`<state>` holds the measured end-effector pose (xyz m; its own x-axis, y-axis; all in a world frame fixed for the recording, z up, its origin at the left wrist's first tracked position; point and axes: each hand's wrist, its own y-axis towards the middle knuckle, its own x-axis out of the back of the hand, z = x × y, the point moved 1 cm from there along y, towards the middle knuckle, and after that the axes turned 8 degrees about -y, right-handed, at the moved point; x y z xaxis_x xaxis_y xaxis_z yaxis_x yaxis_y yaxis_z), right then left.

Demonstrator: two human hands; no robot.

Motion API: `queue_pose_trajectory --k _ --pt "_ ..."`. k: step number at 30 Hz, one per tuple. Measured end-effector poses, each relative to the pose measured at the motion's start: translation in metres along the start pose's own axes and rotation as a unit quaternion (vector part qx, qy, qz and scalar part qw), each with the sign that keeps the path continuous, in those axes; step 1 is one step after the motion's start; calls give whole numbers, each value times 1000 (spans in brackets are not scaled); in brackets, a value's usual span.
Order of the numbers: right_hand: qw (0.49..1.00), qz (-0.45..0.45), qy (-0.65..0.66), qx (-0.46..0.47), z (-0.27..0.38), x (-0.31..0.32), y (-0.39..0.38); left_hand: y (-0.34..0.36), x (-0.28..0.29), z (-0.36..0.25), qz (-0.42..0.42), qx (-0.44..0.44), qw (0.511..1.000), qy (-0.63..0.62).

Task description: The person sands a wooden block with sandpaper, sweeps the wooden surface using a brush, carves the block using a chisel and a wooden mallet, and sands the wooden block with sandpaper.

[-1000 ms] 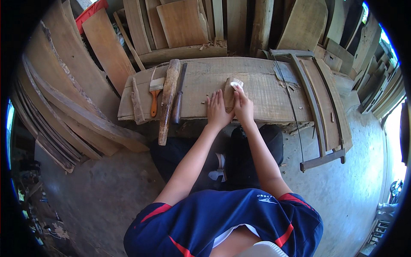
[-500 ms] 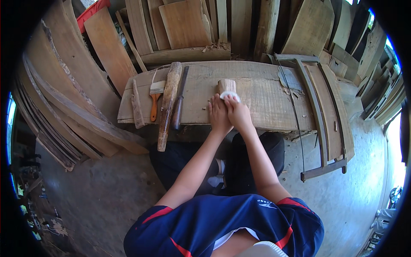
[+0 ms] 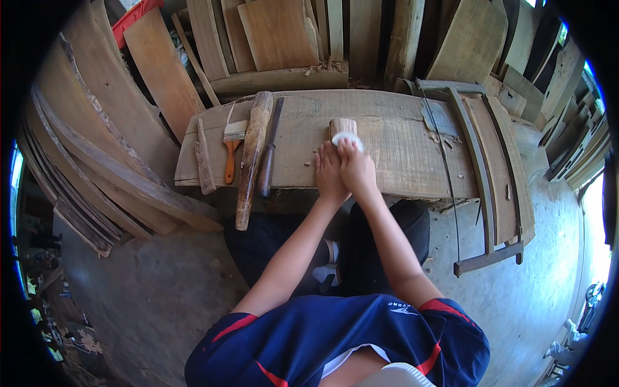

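Note:
A short wooden block (image 3: 343, 127) lies on the broad plank bench in front of me, its far end showing beyond my hands. Along its left side rests my left hand (image 3: 331, 171), fingers pointing forward and seeming to hold the block down. My right hand (image 3: 358, 169) presses a thin, white, round pad (image 3: 349, 140), perhaps a sanding disc, onto the top of the block. Its fingers bend over the pad. The two hands touch at the wrists, and they cover the block's near end.
The plank bench (image 3: 400, 155) bears a flat brush (image 3: 233, 148), a rough wooden stick (image 3: 255, 155) and a dark long tool with a wooden handle (image 3: 267, 164) on the left. At the right lies a frame saw (image 3: 476, 174). Boards (image 3: 277, 35) lean behind.
The fingers of my right hand and the white pad have shifted slightly forward on the block. My left hand stays nearly in place.

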<state>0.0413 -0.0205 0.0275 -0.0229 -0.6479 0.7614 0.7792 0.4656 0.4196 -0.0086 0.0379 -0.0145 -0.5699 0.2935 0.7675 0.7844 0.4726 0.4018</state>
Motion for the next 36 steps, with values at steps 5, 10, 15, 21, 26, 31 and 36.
queue_pose_trajectory --k 5,10,15,21,26,31,36 --pt "1000 7 1 -15 -12 2 7 5 9 -16 51 -46 996 61" --pt "998 43 -42 -35 -26 -9 69 8 8 -28 33 0 998 -59" --pt "981 183 -15 -65 12 12 9 -2 -1 -2 12 -54 997 45" --pt "999 22 -23 -29 3 -3 19 7 7 -13 17 -31 999 -20" --pt "995 57 -34 -69 -5 -9 66 12 10 -26 26 24 994 -102" --pt "981 168 0 -93 24 21 21 3 1 -3 -3 -45 999 13" --pt "981 164 0 -106 20 19 16 2 1 -3 33 -38 997 56"
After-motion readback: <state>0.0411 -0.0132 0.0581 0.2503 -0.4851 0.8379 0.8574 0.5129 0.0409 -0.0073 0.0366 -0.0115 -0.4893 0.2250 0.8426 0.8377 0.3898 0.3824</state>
